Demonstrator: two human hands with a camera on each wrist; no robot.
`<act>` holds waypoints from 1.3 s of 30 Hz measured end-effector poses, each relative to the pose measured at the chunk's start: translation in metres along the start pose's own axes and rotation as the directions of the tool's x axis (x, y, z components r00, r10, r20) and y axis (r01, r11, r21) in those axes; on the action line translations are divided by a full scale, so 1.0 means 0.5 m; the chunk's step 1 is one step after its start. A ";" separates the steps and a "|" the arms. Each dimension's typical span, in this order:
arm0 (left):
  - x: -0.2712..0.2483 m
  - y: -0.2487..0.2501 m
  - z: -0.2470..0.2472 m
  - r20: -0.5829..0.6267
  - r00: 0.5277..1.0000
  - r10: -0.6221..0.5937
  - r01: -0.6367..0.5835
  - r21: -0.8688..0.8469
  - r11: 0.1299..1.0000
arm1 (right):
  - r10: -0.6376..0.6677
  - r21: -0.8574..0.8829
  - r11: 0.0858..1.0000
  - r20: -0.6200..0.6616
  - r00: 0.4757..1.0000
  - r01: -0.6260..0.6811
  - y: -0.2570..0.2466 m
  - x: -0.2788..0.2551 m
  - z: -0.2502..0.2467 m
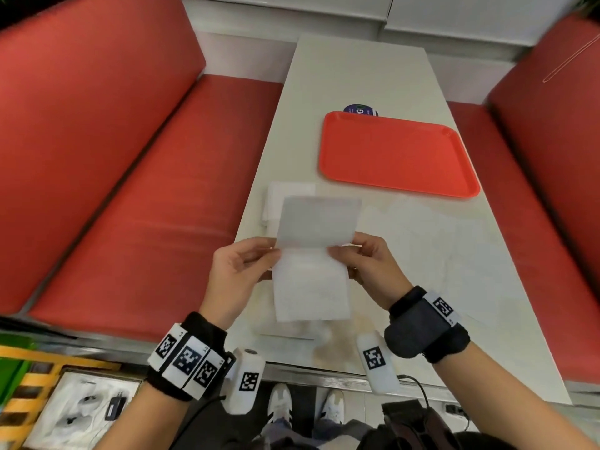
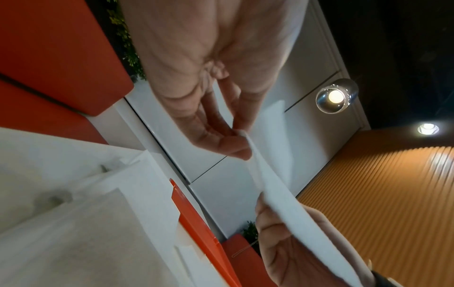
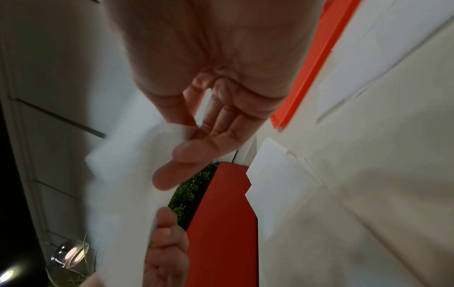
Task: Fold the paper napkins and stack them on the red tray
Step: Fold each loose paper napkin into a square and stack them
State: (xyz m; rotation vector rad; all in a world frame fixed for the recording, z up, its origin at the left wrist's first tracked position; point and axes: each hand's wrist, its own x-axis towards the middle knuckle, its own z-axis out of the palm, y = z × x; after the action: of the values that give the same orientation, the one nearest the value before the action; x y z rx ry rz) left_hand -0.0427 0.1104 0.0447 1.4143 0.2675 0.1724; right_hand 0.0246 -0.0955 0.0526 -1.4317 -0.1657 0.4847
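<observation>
A white paper napkin (image 1: 311, 258) hangs in the air above the near end of the table, bent along a crease at mid height. My left hand (image 1: 242, 267) pinches its left edge at the crease, and my right hand (image 1: 367, 261) pinches the right edge. In the left wrist view the napkin (image 2: 277, 192) runs edge-on from my left fingertips (image 2: 239, 147) to the right hand (image 2: 294, 250). The right wrist view shows the napkin (image 3: 125, 186) under my right fingers (image 3: 196, 153). The red tray (image 1: 396, 154) lies bare on the table's far right. More white napkins (image 1: 285, 196) lie flat behind the held one.
The table (image 1: 357, 76) is long and pale, with red bench seats on the left (image 1: 146, 222) and right (image 1: 535, 222). A round dark sticker (image 1: 360, 109) peeks out behind the tray. Unfolded napkins (image 1: 422, 228) lie spread at the table's right.
</observation>
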 end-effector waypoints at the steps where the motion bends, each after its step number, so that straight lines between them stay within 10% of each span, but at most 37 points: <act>1: 0.001 0.003 -0.005 0.016 1.000 0.015 -0.015 -0.009 1.000 | -0.007 -0.006 1.000 -0.003 1.000 0.007 0.001 0.002 0.001; 7: -0.007 0.011 -0.013 0.081 0.996 -0.025 0.029 -0.043 0.999 | 0.018 -0.042 0.999 0.110 0.994 -0.014 0.012 -0.004 0.005; 13: -0.007 -0.043 -0.024 0.036 0.998 -0.048 0.030 0.392 0.919 | -0.051 -0.447 0.892 0.043 0.998 0.065 0.078 0.002 0.000; 16: -0.012 -0.066 -0.021 0.091 0.996 0.007 -0.068 0.694 0.717 | 0.000 -0.609 0.793 0.034 0.999 0.021 0.108 0.011 0.005; 18: -0.024 -0.079 -0.012 0.238 0.968 0.075 -0.246 0.869 0.429 | 0.051 -0.706 0.708 0.050 0.997 -0.001 0.126 0.017 0.009; 23: -0.060 -0.138 0.017 0.523 0.852 0.008 -0.522 0.849 0.077 | 0.094 -0.756 0.655 0.094 0.991 0.009 0.131 0.026 0.004; 31: -0.054 -0.178 0.021 0.543 0.835 -0.092 -0.544 0.839 0.018 | -0.080 -0.884 0.421 -0.260 0.962 -0.204 0.055 0.090 -0.187; 39: -0.049 -0.181 0.025 0.538 0.814 -0.221 -0.537 0.841 0.068 | 0.140 -0.877 0.133 -0.445 0.885 -0.462 0.055 0.147 -0.309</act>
State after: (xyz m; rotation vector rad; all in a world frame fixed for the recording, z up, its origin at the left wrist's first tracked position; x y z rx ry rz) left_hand -0.0661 0.0781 -0.0408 2.8944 -0.4489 -0.3662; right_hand 0.1452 -0.2035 -0.0099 -2.8988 0.0935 0.5318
